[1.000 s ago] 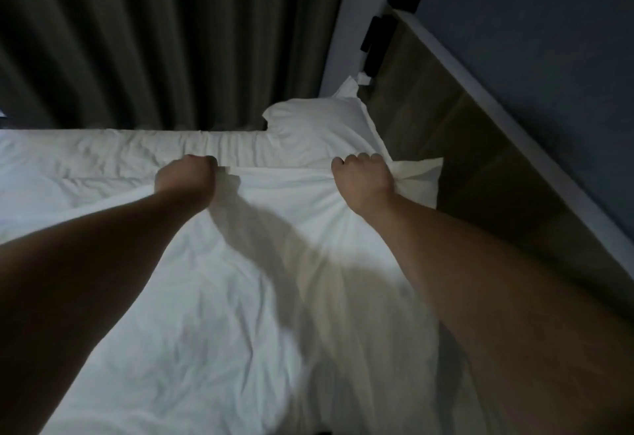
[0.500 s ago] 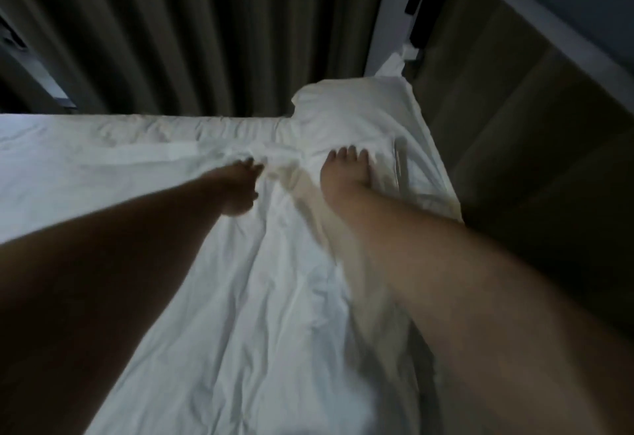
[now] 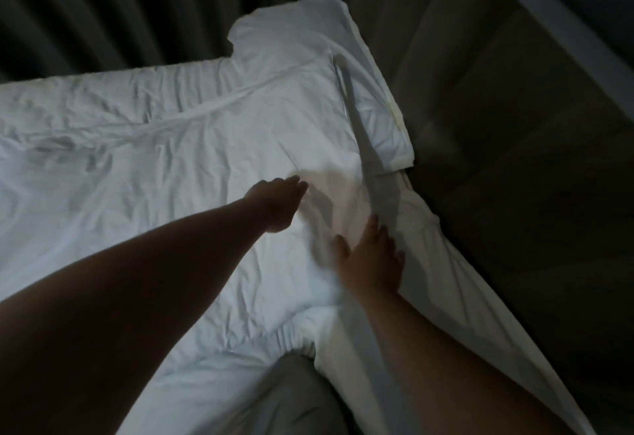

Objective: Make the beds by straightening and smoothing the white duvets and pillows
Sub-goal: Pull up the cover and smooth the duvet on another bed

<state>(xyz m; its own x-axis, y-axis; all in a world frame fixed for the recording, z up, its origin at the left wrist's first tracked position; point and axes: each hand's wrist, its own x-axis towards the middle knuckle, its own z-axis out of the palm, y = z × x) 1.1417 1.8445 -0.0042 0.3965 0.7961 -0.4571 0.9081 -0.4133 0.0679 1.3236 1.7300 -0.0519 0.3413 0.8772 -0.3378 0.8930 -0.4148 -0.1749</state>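
A wrinkled white duvet (image 3: 164,160) covers the bed and lies drawn up over the pillow (image 3: 380,126), whose right end shows beside the headboard. My left hand (image 3: 279,203) reaches out over the duvet with fingers extended, touching the cloth just below the pillow. My right hand (image 3: 372,256) lies flat on the duvet near its right edge, fingers spread, blurred by motion. Neither hand holds any cloth.
A wooden headboard (image 3: 497,126) runs along the right side. Dark pleated curtains (image 3: 120,6) hang behind the far edge of the bed. A grey patch (image 3: 298,397), perhaps my clothing, shows at the bottom centre.
Both hands let go of the duvet's top edge after pulling it up over the pillow. They have opened and drawn back toward me, now lying flat on the cloth.
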